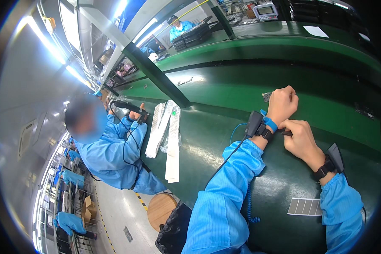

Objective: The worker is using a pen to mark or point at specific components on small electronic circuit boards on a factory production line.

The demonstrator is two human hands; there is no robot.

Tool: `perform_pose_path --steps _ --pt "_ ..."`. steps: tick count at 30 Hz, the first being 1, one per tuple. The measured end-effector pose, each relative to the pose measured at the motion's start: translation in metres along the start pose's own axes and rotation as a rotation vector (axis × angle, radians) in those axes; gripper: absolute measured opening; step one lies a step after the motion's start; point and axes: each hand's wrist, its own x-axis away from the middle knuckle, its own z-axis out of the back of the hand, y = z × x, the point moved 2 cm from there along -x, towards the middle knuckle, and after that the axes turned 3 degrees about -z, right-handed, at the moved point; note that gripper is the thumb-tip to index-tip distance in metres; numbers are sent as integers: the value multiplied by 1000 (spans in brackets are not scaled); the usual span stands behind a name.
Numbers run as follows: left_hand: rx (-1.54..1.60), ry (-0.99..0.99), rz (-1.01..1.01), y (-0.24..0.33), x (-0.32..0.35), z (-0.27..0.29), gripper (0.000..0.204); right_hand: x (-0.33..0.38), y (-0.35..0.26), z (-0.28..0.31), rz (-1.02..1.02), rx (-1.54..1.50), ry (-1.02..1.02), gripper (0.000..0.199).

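Observation:
My left hand [282, 104] is held above the green conveyor belt, its fingers curled into a loose fist with nothing visible in them. A blue wrist strap [270, 123] and a black band with a black device [255, 124] circle that wrist. Close beside the strap, my right hand [301, 139] has its fingers pressed together around a small dark piece [287, 133], too small to name. Another black device [335, 157] sits on my right wrist. Behind my left hand, a small circuit board [266, 97] is partly hidden. Under my right forearm lies a sheet of grey labels [305, 206].
Long white label strips [172, 144] lie on the green table to the left. A co-worker [110, 148] in blue sits there, near a dark green post [156, 76]. A blue coiled cord [249, 203] hangs by my left sleeve. A round wooden stool [161, 209] stands below.

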Motion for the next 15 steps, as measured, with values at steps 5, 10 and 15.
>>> perform_pose_path --steps 5,10,15 --pt "-7 -9 8 -1 0 1 11 -1 -5 2 -62 -31 -100 27" --pt "-16 -25 -3 -4 0 1 12 -3 -5 3 -85 -49 -158 28" --pt "-19 -11 -29 -5 -1 -1 11 -3 -5 0 -95 -85 -175 26"
